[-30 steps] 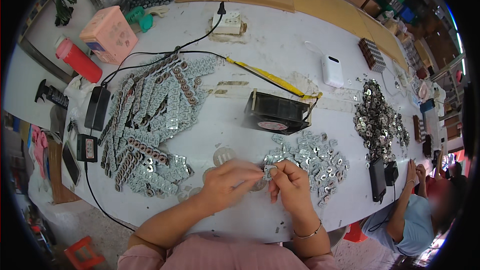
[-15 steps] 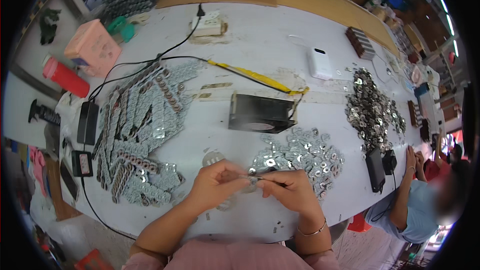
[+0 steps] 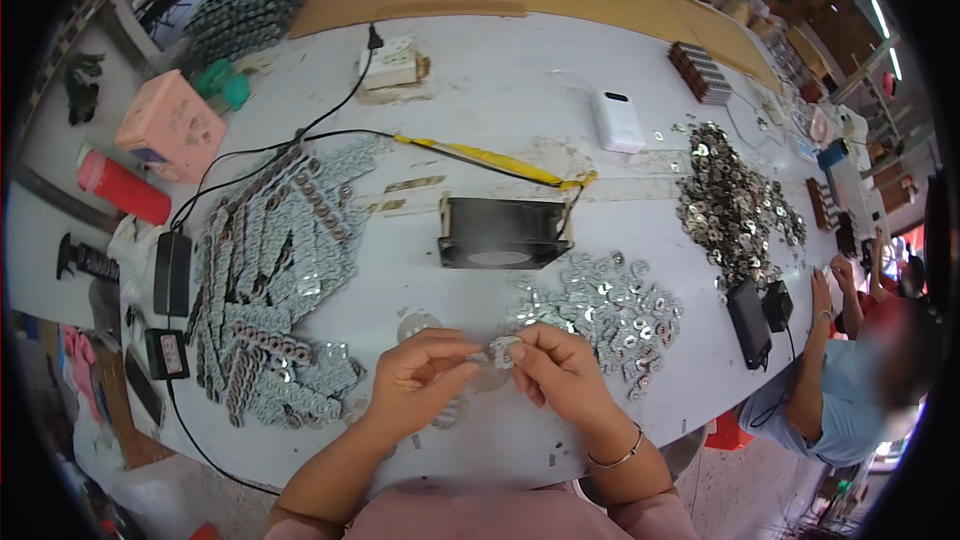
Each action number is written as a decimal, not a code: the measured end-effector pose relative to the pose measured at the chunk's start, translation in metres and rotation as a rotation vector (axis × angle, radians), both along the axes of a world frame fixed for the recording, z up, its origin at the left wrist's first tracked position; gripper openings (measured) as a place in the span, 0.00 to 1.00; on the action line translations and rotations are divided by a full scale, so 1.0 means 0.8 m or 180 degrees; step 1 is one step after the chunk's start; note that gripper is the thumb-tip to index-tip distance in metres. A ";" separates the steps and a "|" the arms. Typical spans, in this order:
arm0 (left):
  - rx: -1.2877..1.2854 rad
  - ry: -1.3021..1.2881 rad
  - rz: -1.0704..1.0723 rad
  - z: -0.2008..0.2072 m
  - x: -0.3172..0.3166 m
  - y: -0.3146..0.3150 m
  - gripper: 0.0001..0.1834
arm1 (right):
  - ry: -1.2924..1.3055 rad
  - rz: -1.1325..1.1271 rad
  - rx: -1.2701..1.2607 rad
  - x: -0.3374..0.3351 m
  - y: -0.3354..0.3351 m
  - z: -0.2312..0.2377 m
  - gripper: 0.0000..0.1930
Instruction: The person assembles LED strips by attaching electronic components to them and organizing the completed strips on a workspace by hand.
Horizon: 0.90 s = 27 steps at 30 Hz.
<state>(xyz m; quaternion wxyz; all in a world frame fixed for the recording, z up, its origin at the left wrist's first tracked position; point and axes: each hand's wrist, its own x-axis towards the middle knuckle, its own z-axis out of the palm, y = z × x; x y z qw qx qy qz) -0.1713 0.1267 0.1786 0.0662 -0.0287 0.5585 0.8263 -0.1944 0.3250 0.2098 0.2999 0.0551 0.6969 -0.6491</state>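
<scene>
Near the front of the table, my left hand [image 3: 425, 380] pinches a small metal piece [image 3: 480, 357] between thumb and fingertips. Just beside it, my right hand [image 3: 560, 372] grips another small silvery metal piece [image 3: 503, 349] in a thumb-and-finger pinch. A narrow gap lies between the two pieces, whose exact shape is too small to make out. Loose silvery metal pieces with holes [image 3: 620, 315] lie spread out just beyond my right hand. To the left sits a large heap of similar pieces stacked in rows [image 3: 280, 270].
A black fan [image 3: 505, 232] stands mid-table, its cable wrapped in yellow tape [image 3: 480, 156]. Farther right are a white power bank [image 3: 618, 122] and a heap of round metal pieces [image 3: 735, 205]. Black adapters [image 3: 173, 273] line the left edge. A co-worker [image 3: 840, 390] sits at right.
My hands were together over a small piece; they have drawn slightly apart, each pinching a metal piece. The whole view has shifted a little.
</scene>
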 end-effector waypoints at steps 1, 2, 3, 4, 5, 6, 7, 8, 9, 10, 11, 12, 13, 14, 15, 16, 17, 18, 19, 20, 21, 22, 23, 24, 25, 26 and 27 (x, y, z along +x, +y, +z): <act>-0.0662 0.0637 -0.0016 -0.004 0.000 -0.004 0.10 | 0.0284 -0.0079 -0.0022 0.003 -0.003 -0.006 0.09; -0.1309 0.1265 -0.0079 -0.006 -0.001 -0.005 0.12 | 0.0565 -0.0195 -0.0028 0.006 -0.004 -0.012 0.09; -0.1338 0.1239 -0.0056 -0.004 0.000 -0.005 0.12 | 0.0544 -0.0165 -0.0054 0.006 -0.007 -0.016 0.09; -0.1627 0.1313 0.0090 -0.002 0.000 -0.004 0.11 | 0.1015 -0.0085 0.0055 0.007 -0.009 -0.021 0.07; -0.1917 0.1389 0.0237 -0.001 0.001 -0.004 0.10 | 0.1493 -0.0006 0.0159 0.007 -0.012 -0.024 0.08; -0.1939 0.1372 0.0256 0.000 0.002 -0.004 0.10 | 0.1483 0.0016 0.0137 0.007 -0.014 -0.021 0.08; -0.1932 0.1363 0.0288 0.001 0.003 -0.002 0.10 | 0.1190 -0.0088 -0.0004 0.006 -0.016 -0.015 0.08; -0.1917 0.1363 0.0317 0.002 0.003 -0.002 0.10 | 0.0902 -0.0198 -0.0135 0.005 -0.017 -0.011 0.08; -0.1925 0.1361 0.0330 0.001 0.003 -0.004 0.10 | 0.0903 -0.0185 -0.0142 0.006 -0.019 -0.011 0.08; -0.1816 0.1347 0.0404 -0.001 0.001 -0.005 0.10 | 0.0785 -0.0260 -0.0240 0.006 -0.021 -0.011 0.08; -0.1698 0.1334 0.0468 -0.003 0.000 -0.005 0.09 | 0.0666 -0.0345 -0.0330 0.007 -0.022 -0.012 0.08; -0.1695 0.1339 0.0465 -0.003 0.000 -0.005 0.09 | 0.0671 -0.0349 -0.0328 0.006 -0.022 -0.013 0.08; -0.1867 0.1444 0.0404 -0.002 0.000 -0.004 0.10 | 0.0629 -0.0338 -0.0289 0.006 -0.021 -0.013 0.08; -0.2014 0.1564 0.0307 -0.001 -0.002 -0.001 0.10 | 0.0592 -0.0368 -0.0234 0.007 -0.018 -0.012 0.08; -0.1971 0.1598 0.0250 0.000 -0.002 0.002 0.10 | 0.0610 -0.0436 -0.0202 0.009 -0.015 -0.011 0.08; -0.2097 0.1574 0.0161 0.001 0.001 0.005 0.09 | 0.0550 -0.0419 -0.0105 0.010 -0.010 -0.010 0.08; -0.2194 0.1597 0.0043 0.004 0.000 0.011 0.09 | 0.0519 -0.0448 0.0012 0.010 -0.002 -0.005 0.08; -0.2233 0.1551 -0.0059 0.001 -0.002 0.014 0.08 | 0.0602 -0.0605 0.0090 0.005 0.007 -0.007 0.08; -0.2260 0.1520 -0.0178 -0.003 -0.002 0.013 0.08 | 0.1147 -0.0177 0.0367 0.001 0.014 -0.012 0.08; -0.2238 0.1396 -0.0232 -0.008 0.002 0.013 0.08 | 0.1636 0.0259 0.0686 0.000 0.020 -0.016 0.08; -0.2230 0.1271 -0.0285 -0.014 0.005 0.010 0.08 | 0.1675 0.0087 0.0815 -0.004 0.024 -0.018 0.08; -0.2105 0.1159 -0.0245 -0.020 0.008 0.009 0.09 | 0.1854 0.0153 0.1219 -0.007 0.025 -0.018 0.09; -0.1991 0.1019 -0.0218 -0.025 0.010 0.009 0.09 | 0.1984 0.0230 0.1626 -0.008 0.028 -0.017 0.10; -0.1913 0.1090 -0.0335 -0.029 0.013 0.006 0.09 | 0.1972 0.0108 0.1727 -0.008 0.025 -0.017 0.10; -0.1501 0.0670 -0.0204 -0.027 0.013 0.013 0.09 | 0.2041 -0.0115 0.1853 -0.006 0.031 -0.007 0.11; -0.1180 0.0192 0.0014 -0.030 0.013 0.012 0.09 | 0.2129 -0.0243 0.1876 -0.008 0.031 -0.008 0.11; -0.1133 0.0240 -0.0088 -0.032 0.010 0.013 0.09 | 0.2128 -0.0340 0.1954 -0.005 0.033 -0.007 0.11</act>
